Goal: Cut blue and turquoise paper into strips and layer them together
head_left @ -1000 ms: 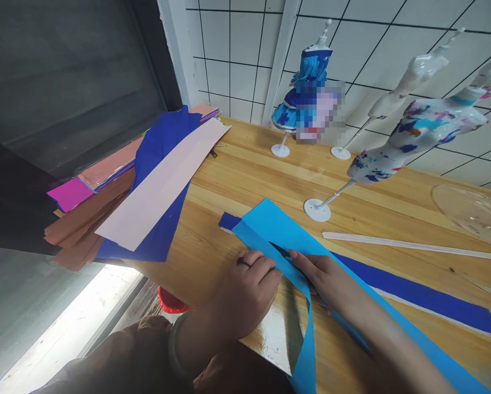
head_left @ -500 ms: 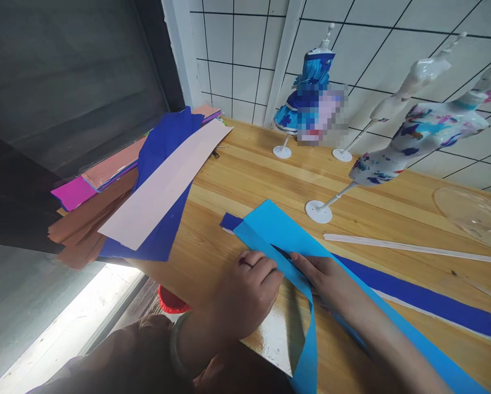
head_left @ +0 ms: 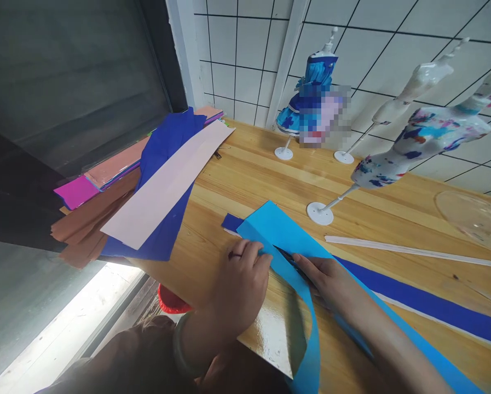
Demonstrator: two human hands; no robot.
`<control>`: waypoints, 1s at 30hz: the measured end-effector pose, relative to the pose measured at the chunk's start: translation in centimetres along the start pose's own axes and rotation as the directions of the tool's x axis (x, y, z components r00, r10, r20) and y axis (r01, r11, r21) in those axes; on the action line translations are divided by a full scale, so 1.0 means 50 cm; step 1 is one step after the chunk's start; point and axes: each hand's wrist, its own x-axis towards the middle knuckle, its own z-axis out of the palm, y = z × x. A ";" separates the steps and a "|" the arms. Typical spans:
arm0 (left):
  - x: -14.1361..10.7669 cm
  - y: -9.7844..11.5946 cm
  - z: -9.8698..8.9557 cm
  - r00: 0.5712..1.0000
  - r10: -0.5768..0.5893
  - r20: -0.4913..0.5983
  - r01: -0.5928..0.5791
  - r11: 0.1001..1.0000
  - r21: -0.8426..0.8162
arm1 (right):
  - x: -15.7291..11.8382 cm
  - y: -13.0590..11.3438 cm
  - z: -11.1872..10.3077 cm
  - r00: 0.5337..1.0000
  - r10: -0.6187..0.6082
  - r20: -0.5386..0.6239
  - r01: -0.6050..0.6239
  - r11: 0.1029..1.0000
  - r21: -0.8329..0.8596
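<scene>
A long sheet of light blue paper (head_left: 280,224) lies slantwise on the wooden table. My left hand (head_left: 243,287), with a ring and a bracelet, pinches the paper's near edge close to its far left end. My right hand (head_left: 331,284) is closed on dark scissors (head_left: 285,255), whose handles are mostly hidden under the fingers. Their blades point left along the paper. From the cut, a narrow light blue strip (head_left: 313,342) curls down over the table's front edge. Beneath the sheet, dark blue paper (head_left: 417,295) with a white edge sticks out on both sides.
Pale pink paper (head_left: 167,183) rests on dark blue sheets, beside brown paper (head_left: 91,221) at left. Dress-form stands, including a paint-spotted one (head_left: 421,137) and one in a blue dress (head_left: 317,82), line the back. A thin white strip (head_left: 413,249) lies right. A red bin (head_left: 171,301) stands below.
My left hand has shifted slightly left and up along the paper's edge. The scissors show more of their blades, and the cut strip hangs a little differently.
</scene>
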 end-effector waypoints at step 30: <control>-0.001 0.003 -0.004 0.993 0.033 -0.111 -0.036 0.999 -0.026 | 0.020 -0.024 0.001 0.996 0.039 0.085 -0.040 0.999 0.018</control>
